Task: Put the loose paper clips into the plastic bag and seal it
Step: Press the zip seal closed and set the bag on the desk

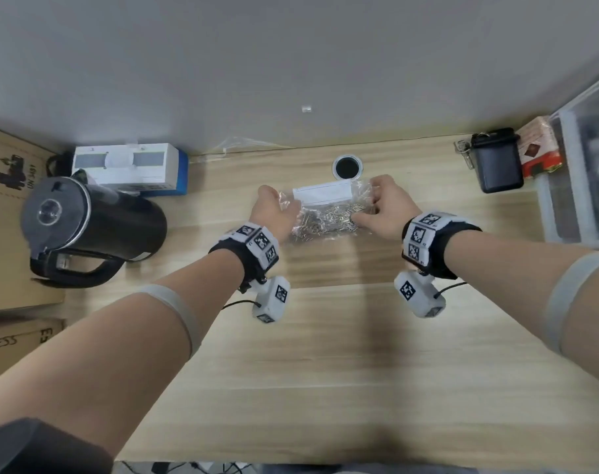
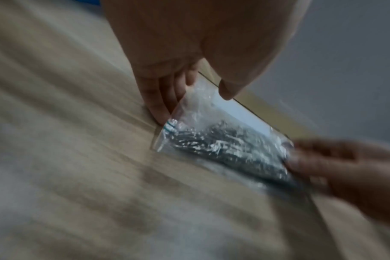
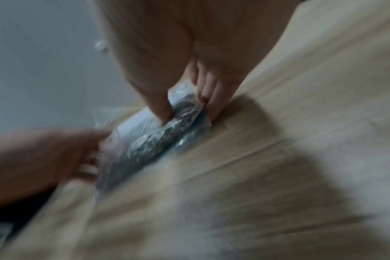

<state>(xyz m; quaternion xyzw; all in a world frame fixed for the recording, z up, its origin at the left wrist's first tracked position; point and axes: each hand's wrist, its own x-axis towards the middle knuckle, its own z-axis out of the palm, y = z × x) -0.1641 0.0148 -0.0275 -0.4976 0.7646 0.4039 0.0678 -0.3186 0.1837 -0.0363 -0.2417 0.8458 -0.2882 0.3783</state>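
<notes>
A clear plastic bag (image 1: 328,217) with a white label and a heap of silver paper clips (image 1: 325,222) inside sits on the wooden desk (image 1: 325,354). My left hand (image 1: 289,210) grips its left end, the fingers (image 2: 160,105) down behind the edge and the thumb over the front. My right hand (image 1: 368,210) pinches the right end, with the thumb (image 3: 159,107) pressed on the front and the fingers (image 3: 211,100) behind. The bag (image 2: 214,139) stands tilted on its lower edge between both hands. In the blurred right wrist view the bag (image 3: 145,144) runs toward my left hand.
A black kettle (image 1: 86,227) and a white-and-blue box (image 1: 130,169) stand at the left, beside cardboard boxes (image 1: 3,241). A round cable hole (image 1: 347,167) lies just behind the bag. A black container (image 1: 496,162) and plastic drawers (image 1: 582,172) stand at the right.
</notes>
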